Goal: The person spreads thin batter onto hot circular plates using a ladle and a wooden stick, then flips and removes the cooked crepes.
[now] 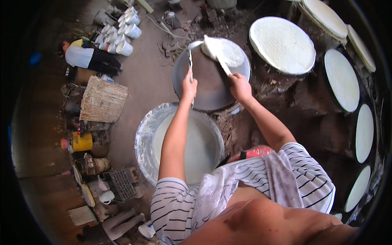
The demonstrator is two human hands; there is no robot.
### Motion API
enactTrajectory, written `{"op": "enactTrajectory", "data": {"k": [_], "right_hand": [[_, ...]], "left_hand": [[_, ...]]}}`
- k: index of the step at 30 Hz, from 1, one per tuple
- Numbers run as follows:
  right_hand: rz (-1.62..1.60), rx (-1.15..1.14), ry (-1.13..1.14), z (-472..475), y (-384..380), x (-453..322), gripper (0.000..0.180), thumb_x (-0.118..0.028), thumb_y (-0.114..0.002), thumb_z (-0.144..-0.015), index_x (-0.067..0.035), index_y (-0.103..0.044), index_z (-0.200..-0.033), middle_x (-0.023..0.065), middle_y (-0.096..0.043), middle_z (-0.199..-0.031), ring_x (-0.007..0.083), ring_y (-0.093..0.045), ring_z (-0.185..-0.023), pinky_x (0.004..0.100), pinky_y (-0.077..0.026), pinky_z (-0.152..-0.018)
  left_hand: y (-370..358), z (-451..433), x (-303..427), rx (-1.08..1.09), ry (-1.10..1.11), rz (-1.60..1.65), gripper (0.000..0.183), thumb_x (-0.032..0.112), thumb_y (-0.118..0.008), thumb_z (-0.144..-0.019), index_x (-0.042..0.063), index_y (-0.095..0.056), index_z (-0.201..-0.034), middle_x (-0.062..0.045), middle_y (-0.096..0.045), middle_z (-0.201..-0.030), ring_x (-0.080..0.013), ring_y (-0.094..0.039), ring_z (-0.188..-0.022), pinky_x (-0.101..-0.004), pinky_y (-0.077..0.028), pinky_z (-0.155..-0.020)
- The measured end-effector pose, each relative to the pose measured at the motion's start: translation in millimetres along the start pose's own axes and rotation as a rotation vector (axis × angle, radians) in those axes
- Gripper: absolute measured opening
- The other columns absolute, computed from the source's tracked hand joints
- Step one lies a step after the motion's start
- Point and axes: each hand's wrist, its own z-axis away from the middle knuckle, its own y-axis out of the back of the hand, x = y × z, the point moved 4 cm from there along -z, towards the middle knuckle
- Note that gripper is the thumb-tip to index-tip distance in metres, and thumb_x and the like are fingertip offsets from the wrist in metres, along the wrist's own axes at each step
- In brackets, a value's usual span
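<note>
My left hand (189,87) is closed on a thin, white-smeared stick (190,62), held over the left side of a round, flat griddle (208,88). In my right hand (240,88) is the pale handle of a flat tool (224,65), its far end at a mound of white, wet batter-like paste (225,52) on the griddle's far part. The rest of the griddle's surface looks brownish and damp. Close below it stands a large tub (144,131) with white-smeared walls, holding a milky liquid (202,147). My left forearm passes over the tub.
Several round surfaces covered in white (281,46) curve along the right. White buckets (124,48) are stacked at the upper left, near a person (82,56). A crusted container (104,99), a yellow bucket (82,141) and a plastic crate (122,185) line the left. Another person's legs (121,223) show at lower left.
</note>
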Motion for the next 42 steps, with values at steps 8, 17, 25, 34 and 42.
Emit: {"op": "enactTrajectory", "data": {"k": [8, 17, 25, 34, 42], "right_hand": [[0.034, -0.030, 0.015, -9.9, 1.8, 16.6, 0.035, 0.000, -0.051, -0.072, -0.011, -0.065, -0.103, 0.0083, -0.061, -0.104, 0.0290, -0.055, -0.101, 0.0366, -0.047, -0.084], [0.117, -0.032, 0.176, -45.1, 48.3, 61.8, 0.034, -0.002, -0.056, -0.070, -0.014, -0.068, -0.099, 0.0022, -0.063, -0.098, 0.0276, -0.055, -0.093, 0.0338, -0.047, -0.081], [0.000, -0.349, 0.490, -99.9, -22.1, 24.8, 0.026, -0.006, -0.050, -0.080, -0.011, -0.065, -0.101, 0.0085, -0.061, -0.105, 0.0316, -0.056, -0.096, 0.0388, -0.048, -0.082], [-0.147, -0.534, 0.789, -109.6, 13.9, 15.8, 0.029, -0.006, -0.057, -0.073, -0.011, -0.068, -0.098, 0.0054, -0.064, -0.100, 0.0282, -0.055, -0.095, 0.0344, -0.045, -0.085], [-0.123, -0.590, 0.733, -125.6, -21.9, 27.8, 0.026, -0.005, -0.055, -0.075, -0.011, -0.067, -0.097, 0.0037, -0.063, -0.099, 0.0262, -0.056, -0.098, 0.0337, -0.046, -0.083]], "left_hand": [[34.7, 69.2, 12.0, -0.269, 0.376, 1.399, 0.046, 0.011, -0.044, -0.093, 0.028, -0.038, -0.135, 0.004, -0.036, -0.057, -0.0026, -0.031, -0.037, -0.0191, -0.031, -0.032], [30.4, 114.9, 55.6, -0.116, 0.141, 1.709, 0.029, 0.013, -0.040, -0.094, 0.017, -0.045, -0.122, 0.004, -0.033, -0.056, -0.0026, -0.030, -0.036, -0.0171, -0.030, -0.032], [1.0, 152.9, 74.3, 0.387, 0.170, 1.086, 0.066, 0.004, -0.044, -0.090, 0.027, -0.016, -0.145, 0.003, -0.035, -0.058, -0.0037, -0.030, -0.038, -0.0182, -0.028, -0.033], [-28.6, 173.4, 87.2, 0.609, 0.272, 0.970, 0.068, 0.001, -0.045, -0.088, 0.021, -0.016, -0.146, 0.003, -0.035, -0.057, -0.0058, -0.031, -0.039, -0.0217, -0.027, -0.035], [-40.8, 176.9, 86.3, 0.678, 0.345, 0.899, 0.066, 0.001, -0.043, -0.088, 0.020, -0.016, -0.146, 0.003, -0.035, -0.057, -0.0049, -0.031, -0.039, -0.0218, -0.027, -0.034]]}}
